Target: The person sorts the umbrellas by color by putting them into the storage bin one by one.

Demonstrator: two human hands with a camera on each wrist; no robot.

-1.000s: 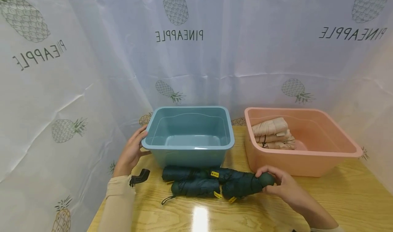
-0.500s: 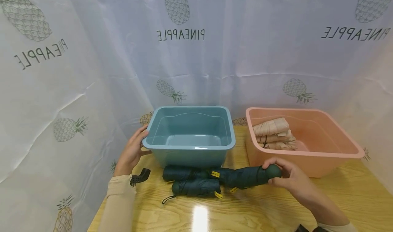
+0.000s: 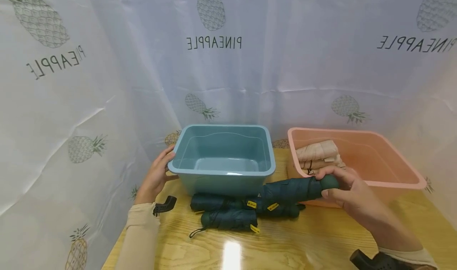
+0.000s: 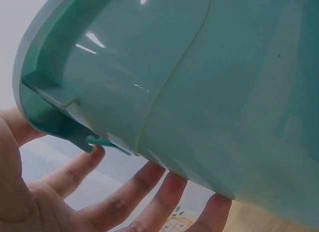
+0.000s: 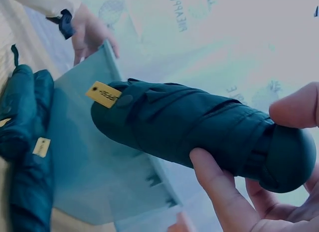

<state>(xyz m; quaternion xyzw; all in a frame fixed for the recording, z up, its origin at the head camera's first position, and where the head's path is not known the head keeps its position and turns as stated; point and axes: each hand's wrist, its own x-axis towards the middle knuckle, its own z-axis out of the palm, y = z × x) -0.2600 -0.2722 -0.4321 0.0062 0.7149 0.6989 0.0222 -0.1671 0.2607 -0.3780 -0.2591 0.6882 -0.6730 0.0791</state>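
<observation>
My right hand [image 3: 353, 190] grips the dark green rounded end of a folded umbrella [image 3: 298, 189], which tilts up in front of the pink bin. A small yellow tag [image 5: 103, 94] hangs at the umbrella's other end. My left hand [image 3: 157, 174] rests against the left side of the blue bin [image 3: 221, 173], at its rim. In the left wrist view its fingers [image 4: 122, 202] are spread out, with the tips on the bin's outer wall. Below the blue bin lie more dark folded umbrellas: a near one [image 3: 228, 220] and a row behind it [image 3: 214, 202].
The pink bin [image 3: 385, 183] stands at the right with several beige folded umbrellas [image 3: 317, 151] at its left end. The blue bin's inside floor shows bare. A white curtain printed with pineapples [image 3: 228, 75] hangs behind and beside the wooden table [image 3: 285, 242].
My right hand has lifted the umbrella up and to the right off the others, uncovering another dark umbrella beneath. The left hand has stayed at the blue bin.
</observation>
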